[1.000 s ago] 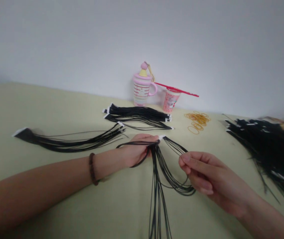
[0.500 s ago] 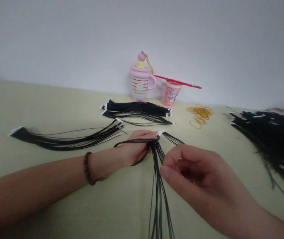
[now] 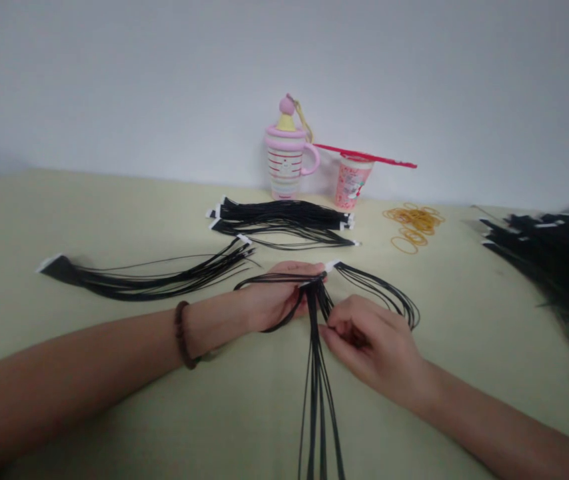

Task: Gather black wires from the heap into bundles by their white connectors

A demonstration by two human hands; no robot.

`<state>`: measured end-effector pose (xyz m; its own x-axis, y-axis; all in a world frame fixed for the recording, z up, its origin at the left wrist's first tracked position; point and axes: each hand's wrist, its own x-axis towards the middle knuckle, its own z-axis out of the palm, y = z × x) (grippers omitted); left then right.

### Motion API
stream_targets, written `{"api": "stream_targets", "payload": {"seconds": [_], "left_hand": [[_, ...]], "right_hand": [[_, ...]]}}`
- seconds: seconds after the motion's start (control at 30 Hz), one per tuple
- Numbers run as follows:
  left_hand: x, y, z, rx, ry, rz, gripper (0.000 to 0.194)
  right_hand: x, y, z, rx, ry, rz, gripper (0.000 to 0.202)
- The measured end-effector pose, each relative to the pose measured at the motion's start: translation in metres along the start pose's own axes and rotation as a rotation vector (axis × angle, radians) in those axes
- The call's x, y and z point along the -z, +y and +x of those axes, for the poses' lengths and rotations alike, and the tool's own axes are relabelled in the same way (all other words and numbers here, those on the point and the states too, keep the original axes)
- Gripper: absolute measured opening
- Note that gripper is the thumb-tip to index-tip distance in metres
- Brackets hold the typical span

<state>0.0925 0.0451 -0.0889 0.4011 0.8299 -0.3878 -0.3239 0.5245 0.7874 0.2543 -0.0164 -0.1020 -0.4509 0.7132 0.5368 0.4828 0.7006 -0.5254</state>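
Observation:
My left hand [image 3: 284,300], a dark beaded bracelet on its wrist, is closed round a bundle of thin black wires [image 3: 313,347] near its white connectors. Some of these wires hang toward the front edge of the view, and others loop back under the hand. A white connector [image 3: 333,265] sticks out beyond my left fingertips, with wires curving off to the right. My right hand [image 3: 374,343] is closed, thumb and index finger pinched on wires just right of the hanging strands. Its other fingers are curled and partly hidden.
Another wire bundle [image 3: 129,283] lies at left. Behind my hands rests a stack of black wire bundles [image 3: 284,215]. Farther back stand a striped pink mug [image 3: 284,163] and a small pink cup [image 3: 352,183] with a red stick across it. Rubber bands [image 3: 417,220] and a big wire pile [image 3: 564,267] lie right.
My right hand has moved away from me and closed at the wires beside my left hand. My left hand keeps its hold. The whole view has shifted slightly.

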Motion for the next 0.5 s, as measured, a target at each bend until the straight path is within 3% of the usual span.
{"api": "stream_targets", "payload": {"seconds": [0.13,0.23,0.5], "left_hand": [[0.0014,-0.0026,0.0028,0.003,-0.014,-0.043,0.012],[0.0001,-0.0043,0.0017,0.037,-0.038,-0.045,0.013],[-0.0018,-0.0088,-0.0027,-0.010,-0.075,-0.017,0.015]], "right_hand": [[0.0014,0.0023,0.0006,0.150,-0.012,-0.149,0.006],[0.0013,0.0005,-0.0001,0.259,0.055,-0.263,0.011],[0.0027,-0.0024,0.0019,0.319,0.185,-0.376,0.010]]}}
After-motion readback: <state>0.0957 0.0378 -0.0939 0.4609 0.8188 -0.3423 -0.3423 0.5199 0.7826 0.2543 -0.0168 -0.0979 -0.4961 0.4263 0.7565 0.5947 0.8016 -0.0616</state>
